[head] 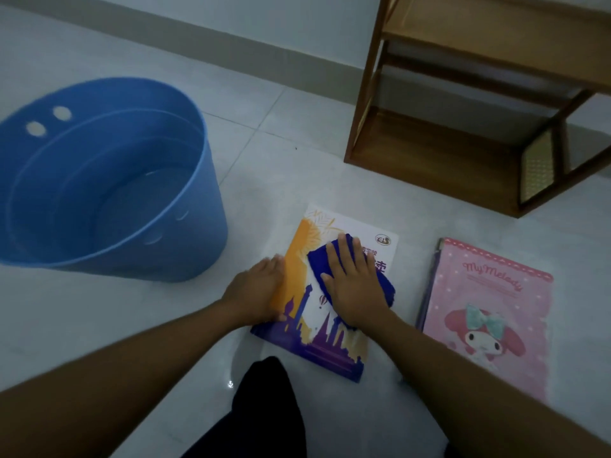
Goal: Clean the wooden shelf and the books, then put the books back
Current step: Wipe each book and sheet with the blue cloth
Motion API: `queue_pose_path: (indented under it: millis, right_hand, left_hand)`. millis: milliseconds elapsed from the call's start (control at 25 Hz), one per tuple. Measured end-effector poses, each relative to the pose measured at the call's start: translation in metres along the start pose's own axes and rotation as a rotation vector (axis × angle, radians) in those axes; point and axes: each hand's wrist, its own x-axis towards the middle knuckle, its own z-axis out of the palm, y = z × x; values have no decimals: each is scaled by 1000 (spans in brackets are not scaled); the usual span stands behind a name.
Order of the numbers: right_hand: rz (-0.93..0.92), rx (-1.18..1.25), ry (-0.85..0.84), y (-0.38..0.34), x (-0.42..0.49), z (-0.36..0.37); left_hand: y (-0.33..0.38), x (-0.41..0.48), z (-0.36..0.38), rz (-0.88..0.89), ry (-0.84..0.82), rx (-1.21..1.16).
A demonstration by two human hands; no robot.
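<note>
A book with an orange, white and purple skyline cover (314,328) lies flat on the tiled floor in front of me. My right hand (353,285) presses a dark blue cloth (385,285) flat onto its cover, fingers spread. My left hand (256,292) rests on the book's left edge and holds it steady. A pink "My Melody" book (489,312) lies on the floor to the right. The wooden shelf (439,150) stands at the upper right with no books on its visible boards.
A large blue plastic bucket (109,180) with water in it stands on the floor at the left. My dark-clothed knee (264,408) is at the bottom middle. A wall with a grey skirting runs along the back.
</note>
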Motion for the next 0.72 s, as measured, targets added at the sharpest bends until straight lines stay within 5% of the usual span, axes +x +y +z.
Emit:
queue_pose_path:
  millis: [240, 400, 480, 720]
  right_hand:
    - [-382, -139, 53, 39, -23, 14]
    - [103, 3, 83, 48, 28, -11]
    - [182, 77, 98, 23, 39, -12]
    - [-433, -142, 122, 38, -14, 18]
  left_hand:
    - [-13, 7, 8, 26, 31, 130]
    - [-11, 7, 8, 34, 40, 151]
    - [-10, 7, 7, 32, 50, 149]
    - [-12, 7, 7, 41, 39, 104]
